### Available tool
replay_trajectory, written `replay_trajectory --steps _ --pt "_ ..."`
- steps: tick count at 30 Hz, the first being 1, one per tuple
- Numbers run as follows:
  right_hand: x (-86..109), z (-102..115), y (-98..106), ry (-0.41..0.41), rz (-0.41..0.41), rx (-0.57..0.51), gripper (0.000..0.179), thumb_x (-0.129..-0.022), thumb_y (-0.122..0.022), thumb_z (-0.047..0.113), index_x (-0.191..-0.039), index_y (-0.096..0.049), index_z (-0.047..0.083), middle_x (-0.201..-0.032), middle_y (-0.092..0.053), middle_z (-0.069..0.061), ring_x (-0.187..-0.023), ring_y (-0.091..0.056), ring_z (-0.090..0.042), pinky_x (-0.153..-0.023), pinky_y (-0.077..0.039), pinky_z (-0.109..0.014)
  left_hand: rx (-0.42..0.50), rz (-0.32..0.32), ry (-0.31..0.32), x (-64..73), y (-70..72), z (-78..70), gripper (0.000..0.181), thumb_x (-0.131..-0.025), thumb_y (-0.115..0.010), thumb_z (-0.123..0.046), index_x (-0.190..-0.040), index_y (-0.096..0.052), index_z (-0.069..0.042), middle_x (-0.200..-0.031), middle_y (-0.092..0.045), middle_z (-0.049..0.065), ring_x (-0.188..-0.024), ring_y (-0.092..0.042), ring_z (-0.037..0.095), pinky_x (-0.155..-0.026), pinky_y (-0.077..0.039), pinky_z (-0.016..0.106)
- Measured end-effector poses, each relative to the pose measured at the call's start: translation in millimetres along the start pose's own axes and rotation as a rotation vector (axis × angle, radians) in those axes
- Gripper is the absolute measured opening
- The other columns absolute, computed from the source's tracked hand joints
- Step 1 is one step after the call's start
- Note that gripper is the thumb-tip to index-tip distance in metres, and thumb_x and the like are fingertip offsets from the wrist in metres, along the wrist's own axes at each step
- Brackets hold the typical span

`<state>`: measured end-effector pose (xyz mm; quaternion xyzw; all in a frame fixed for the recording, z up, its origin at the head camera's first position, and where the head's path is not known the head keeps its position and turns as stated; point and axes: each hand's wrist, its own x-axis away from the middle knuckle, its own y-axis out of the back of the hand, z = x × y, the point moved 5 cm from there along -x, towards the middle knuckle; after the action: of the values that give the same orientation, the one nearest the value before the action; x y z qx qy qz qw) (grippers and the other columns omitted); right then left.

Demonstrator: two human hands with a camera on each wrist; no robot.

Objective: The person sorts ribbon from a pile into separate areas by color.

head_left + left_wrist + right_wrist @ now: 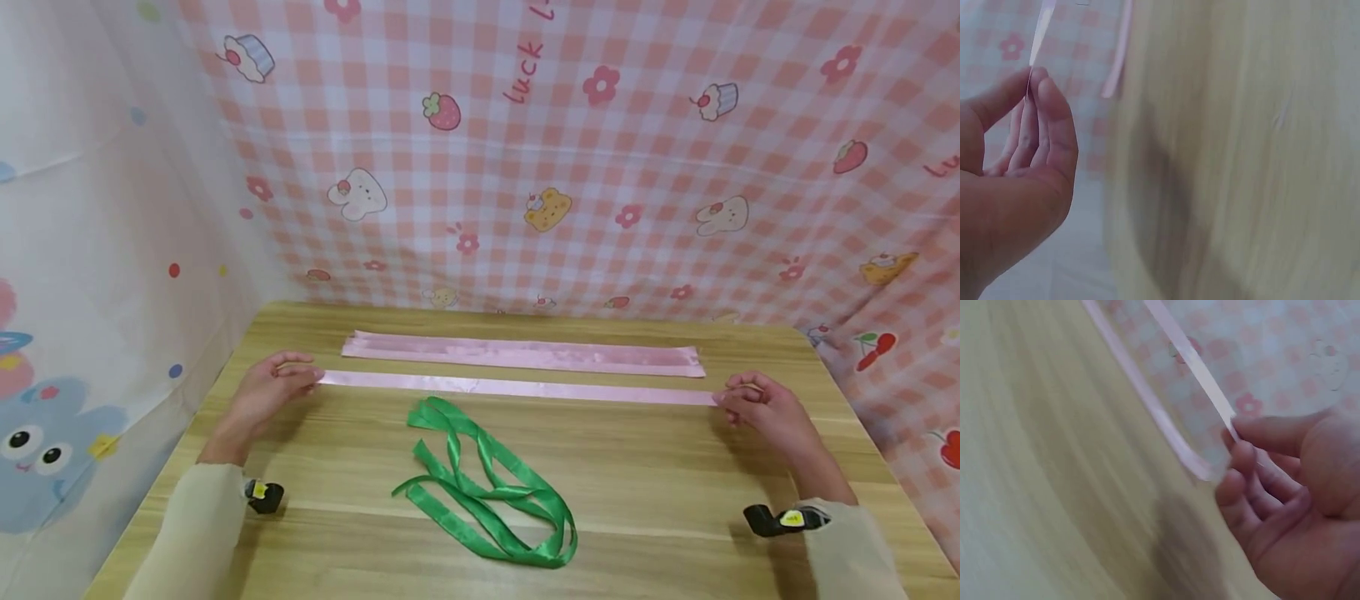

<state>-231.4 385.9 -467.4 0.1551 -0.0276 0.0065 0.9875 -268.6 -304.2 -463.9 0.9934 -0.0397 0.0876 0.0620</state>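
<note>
A pink satin ribbon (517,388) stretches straight and taut between both hands in the head view. My left hand (273,389) pinches its left end between thumb and fingertips. At the other end, my right hand (765,408) pinches the ribbon the same way. Each wrist view shows the pinch close up: the left hand (1029,156) and the right hand (1291,500) both hold the strip above the tabletop. Just behind it, more pink ribbon (525,353) lies in flat, parallel strips on the table. A green satin ribbon (517,492) lies in loose loops in front of the taut strip.
The wooden table (675,483) carries these ribbons. A pink checked cloth (480,167) with cartoon prints hangs behind the table's far edge, and a white printed cloth (97,250) hangs at the left. Black wrist cameras (264,495) sit at both sleeves.
</note>
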Motion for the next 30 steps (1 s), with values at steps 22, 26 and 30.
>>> replay_trajectory --steps 22,26,30 --pt "-39.1 -34.5 -18.2 -0.152 -0.358 -0.078 0.024 -0.090 -0.071 0.006 -0.103 -0.050 0.007 -0.063 -0.064 0.024 -0.050 -0.051 0.003 -0.045 -0.040 -0.016 0.051 -0.386 0.133 -46.4 -14.1 30.1 0.042 -0.089 -0.075 -0.009 -0.123 -0.055 0.003 -0.084 -0.072 -0.009 -0.076 -0.061 -0.003 -0.070 -0.051 0.013" --pt "-40.0 -35.1 -17.1 -0.159 -0.371 0.024 0.026 -0.090 -0.072 0.011 -0.105 -0.051 0.006 -0.064 -0.061 0.029 -0.059 -0.055 0.007 -0.054 -0.043 -0.014 0.029 -0.379 0.147 -47.3 -14.1 31.1 0.048 -0.088 -0.076 -0.010 -0.128 -0.053 0.003 -0.087 -0.073 -0.011 -0.081 -0.061 -0.003 -0.074 -0.050 0.013" --pt "-41.3 -36.3 -16.6 -0.167 -0.376 0.070 0.030 -0.090 -0.073 0.014 -0.108 -0.050 0.006 -0.064 -0.060 0.031 -0.064 -0.057 0.011 -0.059 -0.044 -0.012 -0.034 -0.397 0.159 -48.5 -15.1 30.1 0.047 -0.088 -0.076 -0.013 -0.128 -0.054 0.001 -0.080 -0.068 -0.019 -0.079 -0.059 -0.006 -0.075 -0.046 0.011"
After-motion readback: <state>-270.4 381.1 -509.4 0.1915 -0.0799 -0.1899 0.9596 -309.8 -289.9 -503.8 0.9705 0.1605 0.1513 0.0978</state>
